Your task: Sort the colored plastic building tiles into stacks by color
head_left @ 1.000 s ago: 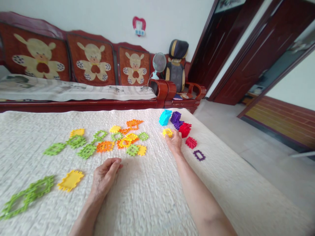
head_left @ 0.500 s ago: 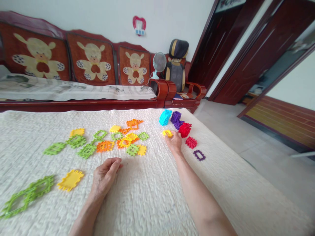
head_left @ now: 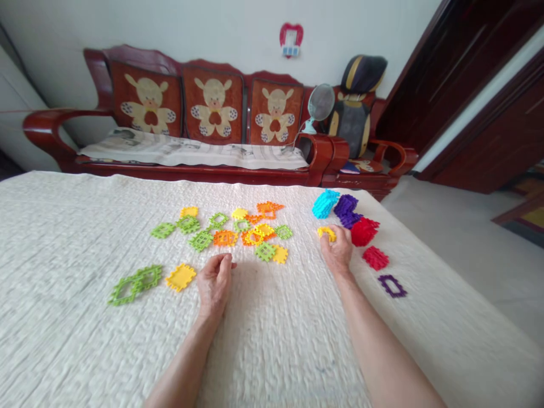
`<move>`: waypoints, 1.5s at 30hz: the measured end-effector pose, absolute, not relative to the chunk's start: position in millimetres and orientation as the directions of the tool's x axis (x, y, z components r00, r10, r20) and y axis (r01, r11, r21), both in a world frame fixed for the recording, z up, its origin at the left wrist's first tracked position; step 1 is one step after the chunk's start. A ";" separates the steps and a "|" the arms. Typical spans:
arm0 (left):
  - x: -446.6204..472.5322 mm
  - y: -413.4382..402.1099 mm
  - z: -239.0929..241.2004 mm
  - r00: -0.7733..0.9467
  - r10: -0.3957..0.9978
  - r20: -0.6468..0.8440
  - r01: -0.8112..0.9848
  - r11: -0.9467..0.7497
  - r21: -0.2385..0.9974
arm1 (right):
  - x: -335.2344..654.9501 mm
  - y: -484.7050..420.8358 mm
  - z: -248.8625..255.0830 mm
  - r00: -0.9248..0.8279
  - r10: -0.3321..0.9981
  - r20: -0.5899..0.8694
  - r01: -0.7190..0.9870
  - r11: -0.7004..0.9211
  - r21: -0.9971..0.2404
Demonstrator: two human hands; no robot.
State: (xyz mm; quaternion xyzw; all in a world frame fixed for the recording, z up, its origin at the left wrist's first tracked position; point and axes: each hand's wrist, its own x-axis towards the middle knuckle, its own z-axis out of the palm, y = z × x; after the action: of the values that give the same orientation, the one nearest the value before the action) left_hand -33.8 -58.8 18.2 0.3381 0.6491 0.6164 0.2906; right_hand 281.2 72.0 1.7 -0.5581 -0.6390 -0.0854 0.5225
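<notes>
The left forearm [head_left: 186,351] angled toward one o'clock, and the left hand [head_left: 215,279], ahead at eleven o'clock, rested loosely curled with its thumb [head_left: 225,271] uppermost. The right forearm [head_left: 378,334] slanted toward eleven o'clock, carrying the right hand [head_left: 338,250] slightly farther forward, at one o'clock, its fingers [head_left: 339,233] and thumb bent in a pinch.

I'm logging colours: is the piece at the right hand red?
No, the right hand is at a yellow piece, while the red pieces lie to its right.
</notes>
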 end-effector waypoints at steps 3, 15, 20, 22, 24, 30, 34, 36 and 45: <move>-36.1 -57.6 20.0 -0.675 0.738 0.002 0.012 0.009 1.000 | 259.3 61.9 8.3 0.034 0.622 0.782 0.759 0.493 -0.425; -36.6 -53.5 15.6 -0.695 0.719 -0.024 -0.072 -0.037 0.997 | 113.4 18.7 20.7 -0.411 0.741 0.531 0.733 0.615 -0.291; -36.7 -53.9 16.4 -0.686 0.728 -0.006 -0.037 -0.027 0.999 | 105.3 24.0 17.9 -0.342 0.815 0.468 0.787 0.520 -0.331; -36.5 -54.3 17.6 -0.680 0.733 -0.008 -0.031 -0.017 0.999 | 107.6 23.6 17.7 -0.344 0.801 0.490 0.758 0.545 -0.358; -36.4 -54.3 18.4 -0.679 0.735 -0.007 -0.024 -0.013 1.000 | 111.2 20.7 19.8 -0.354 0.759 0.546 0.703 0.602 -0.380; -37.1 -53.5 17.1 -0.672 0.740 -0.001 0.003 0.004 1.000 | 126.0 -6.4 26.7 -0.370 0.688 0.624 0.518 0.711 -0.476; -36.6 -54.3 18.8 -0.670 0.742 0.000 0.003 0.003 1.000 | 132.7 -27.9 16.6 -0.399 0.764 0.507 0.517 0.644 -0.564; -36.0 -54.9 21.1 -0.670 0.742 0.004 -0.001 -0.006 1.000 | 133.2 -33.6 11.5 -0.374 0.791 0.484 0.562 0.608 -0.561; -34.8 -55.2 25.5 -0.669 0.743 0.006 0.012 0.003 1.000 | 127.1 -46.9 11.8 -0.343 0.800 0.491 0.638 0.583 -0.504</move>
State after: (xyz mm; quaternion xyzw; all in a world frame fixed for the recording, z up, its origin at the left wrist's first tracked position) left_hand -34.8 -55.2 25.5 0.2911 0.6488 0.6431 0.2842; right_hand 127.1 -46.9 11.8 -0.4428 -0.8119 0.1119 0.3636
